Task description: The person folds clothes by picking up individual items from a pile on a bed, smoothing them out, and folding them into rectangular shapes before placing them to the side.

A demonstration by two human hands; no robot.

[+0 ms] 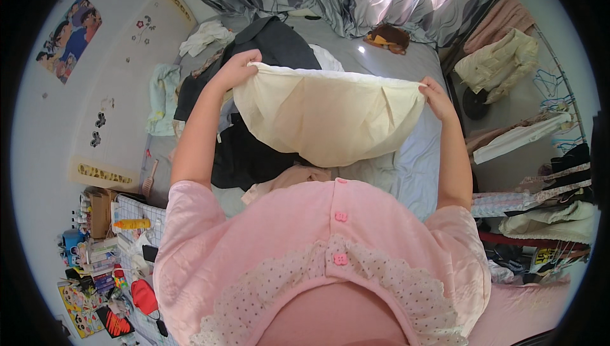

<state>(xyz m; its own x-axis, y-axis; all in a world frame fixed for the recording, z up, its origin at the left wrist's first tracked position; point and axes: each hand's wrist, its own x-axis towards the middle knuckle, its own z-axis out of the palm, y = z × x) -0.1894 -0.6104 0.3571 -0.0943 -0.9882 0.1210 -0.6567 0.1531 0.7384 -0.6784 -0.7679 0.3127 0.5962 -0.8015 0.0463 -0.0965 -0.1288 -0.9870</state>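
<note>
Pink pyjama top (pixel 279 219) in the near foreground: soft, faintly sheened fabric, flower-shaped buttons (pixel 341 217) down the front, and a dotted ruffle (pixel 235 285) round the neckline. Beyond it, the cream cloth (pixel 330 114) hangs between the person's hands above the bed. Left hand (pixel 241 69): fingers closed, pinching the upper left corner. Right hand (pixel 437 97): likewise closed, gripping the upper right corner. An onlooker in the room would judge the step to be one of holding the cloth spread by its edge; the next move seems to call for level hands and even tension, so that neither corner slips. Note the almost straight white upper border, the thin, matt, creased weave, and the rounded lower outline. Whether it is a garment or a cover cannot be told. Behind and below lie a smooth charcoal jacket (pixel 273 44), a limp black garment (pixel 248 162) and a rumpled grey sheet (pixel 416 63).
</note>
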